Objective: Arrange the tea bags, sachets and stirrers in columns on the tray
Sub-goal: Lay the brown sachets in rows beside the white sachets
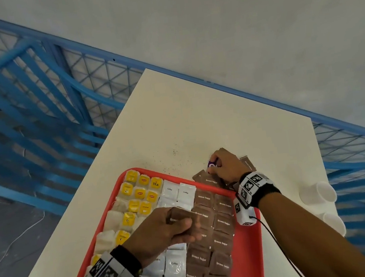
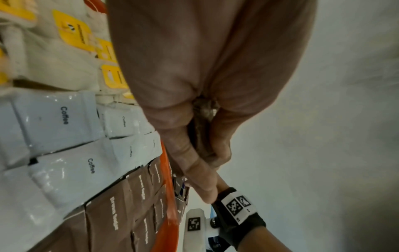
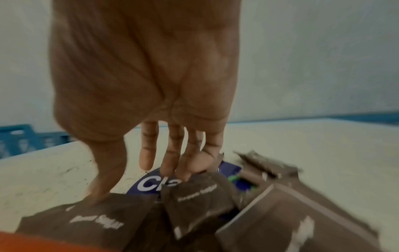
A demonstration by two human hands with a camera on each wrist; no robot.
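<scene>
Filling the brown sugar column, by my reading. Head view: red tray (image 1: pixel 250 244) holds tea bags (image 1: pixel 137 193) left, coffee sachets (image 1: pixel 178 193) middle, brown sugar sachets (image 1: pixel 220 243) right; left hand (image 1: pixel 165 231) pinches one brown sachet (image 1: pixel 182 214), next needing a free slot. Left wrist view: fingers (image 2: pixel 194 162) curled on it. Right wrist view: right hand (image 3: pixel 151 85), fingers extended, touches the loose pile (image 3: pixel 194 204) beyond the tray's far rim; grasp uncertain.

Red tray (image 1: pixel 249 244) holds columns of tea bags (image 1: pixel 137 193), sachets (image 1: pixel 220 243).
</scene>
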